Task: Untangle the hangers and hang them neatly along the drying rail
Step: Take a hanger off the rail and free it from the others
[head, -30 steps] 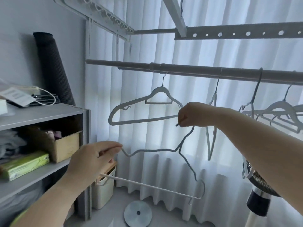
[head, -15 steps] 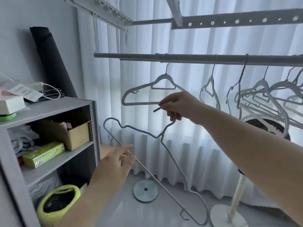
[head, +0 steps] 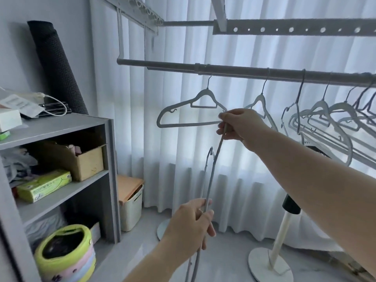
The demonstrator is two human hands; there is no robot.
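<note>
While the white curtain point(head: 183, 47) is filling the background, the grey shelf unit point(head: 109, 159) is standing at your left, carrying a cardboard box point(head: 89, 163) on its middle shelf. The drying rail point(head: 234, 70) is running across the upper part of the view, and pale hangers are hanging from it: a lone hanger point(head: 189, 124) toward the left, a second hanger point(head: 261, 100) just right of your raised hand, and a crowded, overlapping bunch point(head: 325, 119) at the far right. The loose grey hanger point(head: 213, 163) is not sitting on the rail; it is hanging below it, turned nearly edge-on and running steeply down between your two hands and out past the bottom edge. Your right hand point(head: 242, 125) is holding its upper end beside the right tip of the lone hanger, fingers point(head: 227, 117) curled and pinching the thin rod. Your left hand point(head: 189, 222) is gripping the hanger lower down, fingers point(head: 207, 218) wrapped around its rods.
</note>
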